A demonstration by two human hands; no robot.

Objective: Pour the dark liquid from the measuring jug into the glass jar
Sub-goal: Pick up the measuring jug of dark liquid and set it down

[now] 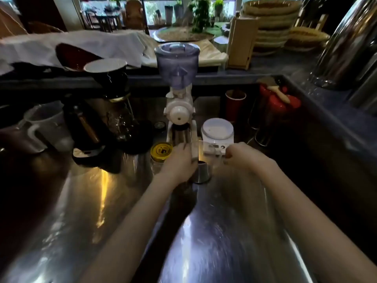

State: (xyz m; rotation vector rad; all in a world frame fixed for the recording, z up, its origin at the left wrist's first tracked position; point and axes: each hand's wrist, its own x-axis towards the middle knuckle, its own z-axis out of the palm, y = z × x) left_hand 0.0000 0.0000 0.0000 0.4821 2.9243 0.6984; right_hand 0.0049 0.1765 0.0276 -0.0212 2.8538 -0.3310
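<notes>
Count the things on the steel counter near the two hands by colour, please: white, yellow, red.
White: 2, the grinder and the scale
Yellow: 1, the lid
Red: 3, the cup and two red-topped containers
Total: 6

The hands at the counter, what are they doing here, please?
A person is pouring at a steel counter. The right hand holds a clear measuring jug by its handle, tipped toward a small glass jar. The left hand steadies the jar from its side. Dark liquid shows at the jar's mouth, but blur hides how much is left in the jug. A white grinder and a white scale stand just behind.
</notes>
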